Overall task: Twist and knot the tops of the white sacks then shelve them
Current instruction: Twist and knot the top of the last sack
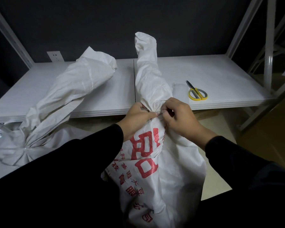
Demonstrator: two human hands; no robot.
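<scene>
A white woven sack with red print (155,170) stands in front of me, its gathered top (148,68) rising over the shelf edge. At the bunched neck my left hand (136,119) and my right hand (181,117) both pinch something thin, possibly a tie, against the fabric. A second white sack (64,99) lies to the left, its neck tied and its long top resting on the white shelf board (220,76).
Yellow-handled scissors (197,92) lie on the shelf to the right of the sack top, beside a small clear packet (180,91). White shelf uprights (268,46) stand at right and left. A wall socket (55,56) sits on the dark back wall.
</scene>
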